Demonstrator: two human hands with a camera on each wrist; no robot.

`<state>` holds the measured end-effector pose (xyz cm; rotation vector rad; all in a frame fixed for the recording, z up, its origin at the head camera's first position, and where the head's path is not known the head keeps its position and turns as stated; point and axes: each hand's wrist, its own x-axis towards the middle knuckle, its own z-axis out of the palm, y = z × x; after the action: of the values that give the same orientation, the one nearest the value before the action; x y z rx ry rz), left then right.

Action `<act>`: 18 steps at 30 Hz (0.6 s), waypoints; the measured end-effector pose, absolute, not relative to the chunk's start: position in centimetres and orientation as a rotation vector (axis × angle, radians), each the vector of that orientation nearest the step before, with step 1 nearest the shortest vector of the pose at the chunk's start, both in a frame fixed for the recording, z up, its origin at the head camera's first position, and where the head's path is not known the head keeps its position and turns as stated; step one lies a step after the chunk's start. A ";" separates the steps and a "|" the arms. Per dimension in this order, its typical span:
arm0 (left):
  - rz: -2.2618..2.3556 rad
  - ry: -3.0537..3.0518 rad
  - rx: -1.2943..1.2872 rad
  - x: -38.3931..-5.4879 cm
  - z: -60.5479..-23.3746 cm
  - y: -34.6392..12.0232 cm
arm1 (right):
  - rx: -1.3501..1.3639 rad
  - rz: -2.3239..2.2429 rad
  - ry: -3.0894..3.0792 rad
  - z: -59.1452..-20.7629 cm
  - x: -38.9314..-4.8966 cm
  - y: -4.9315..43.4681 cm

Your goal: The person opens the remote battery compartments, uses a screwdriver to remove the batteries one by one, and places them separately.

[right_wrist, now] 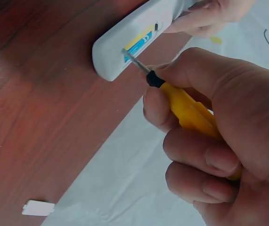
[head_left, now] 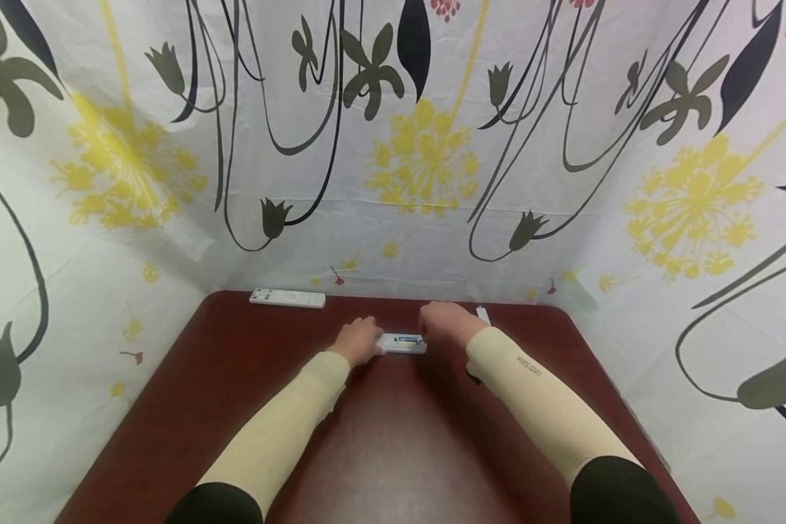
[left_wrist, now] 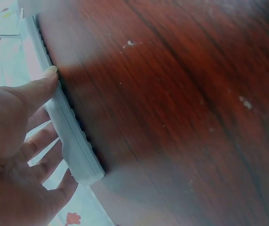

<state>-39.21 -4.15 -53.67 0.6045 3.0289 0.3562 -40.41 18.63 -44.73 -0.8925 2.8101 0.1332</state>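
Note:
A white remote control (head_left: 391, 348) lies face down on the table, its battery compartment uncovered. Batteries (right_wrist: 139, 44) with blue and yellow wrappers sit inside. My left hand (head_left: 356, 342) grips the remote's left end, with the thumb (left_wrist: 42, 87) along one long side and the fingers at the other. In my right hand (right_wrist: 219, 127) is a screwdriver (right_wrist: 191, 110) with a yellow handle and a black collar. Its metal tip is right at the end of the batteries in the right wrist view. In the head view the right hand (head_left: 448, 322) hides most of the screwdriver.
The small white battery cover (right_wrist: 37, 207) lies near the table's far edge, partly behind the right forearm in the head view. Another white remote (head_left: 287, 298) rests at the back left. A flowered cloth (head_left: 393, 247) hangs around the dark red table (head_left: 380, 451).

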 end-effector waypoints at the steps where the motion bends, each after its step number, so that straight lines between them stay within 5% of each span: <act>1: 0.357 3.029 0.604 -39.3 -53.7 -4.1 | -0.889 0.156 2.805 -44.6 -40.5 18.4; 18: 0.375 3.014 0.576 -39.0 -53.4 -4.0 | -0.911 0.033 2.742 -44.9 -41.3 19.1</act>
<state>-39.03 -4.03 -53.38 0.5764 3.0135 0.3754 -41.30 19.14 -44.91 -0.9105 2.7421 0.0334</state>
